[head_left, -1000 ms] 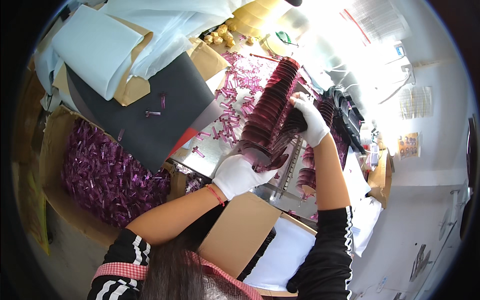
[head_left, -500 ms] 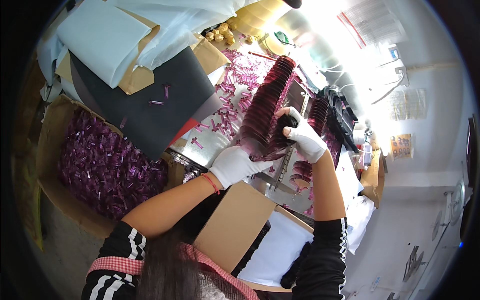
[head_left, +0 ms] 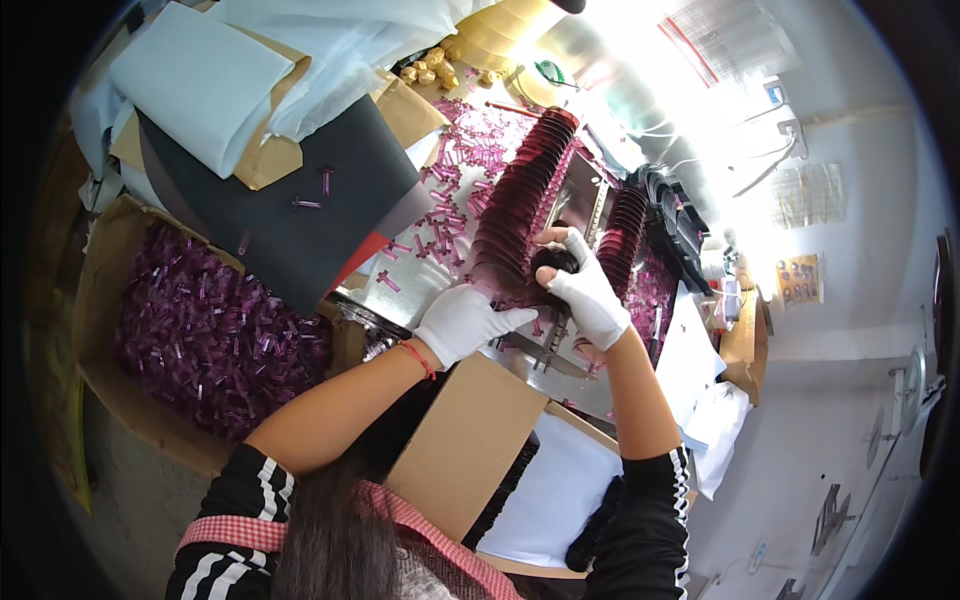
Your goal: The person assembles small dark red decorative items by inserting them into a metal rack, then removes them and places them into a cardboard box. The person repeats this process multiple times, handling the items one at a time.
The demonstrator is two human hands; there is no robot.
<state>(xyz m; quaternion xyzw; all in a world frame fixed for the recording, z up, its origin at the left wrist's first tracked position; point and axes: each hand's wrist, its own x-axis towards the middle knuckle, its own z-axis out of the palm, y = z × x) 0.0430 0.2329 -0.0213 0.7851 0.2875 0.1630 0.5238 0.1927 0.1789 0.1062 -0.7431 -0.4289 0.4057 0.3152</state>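
A long curved row of dark red translucent pieces (head_left: 520, 200) lies on a metal worktable (head_left: 410, 285). My left hand (head_left: 462, 320), in a white glove, presses against the near end of that row. My right hand (head_left: 583, 285), also gloved, is closed over a dark piece at the same end, beside a metal channel (head_left: 585, 195). A second dark red row (head_left: 622, 235) runs to the right of my right hand. Small purple tubes (head_left: 465, 165) are scattered on the table left of the row.
A cardboard box (head_left: 105, 300) full of purple tubes (head_left: 200, 340) stands at the left. A black sheet (head_left: 300, 200), brown paper and pale cloth (head_left: 200, 80) lie behind it. A brown cardboard flap (head_left: 465, 440) and a white sheet (head_left: 560, 490) are near my body.
My right hand has come down from the upper part of the red row to its near end. My left hand stays at that end, and the view has shifted slightly.
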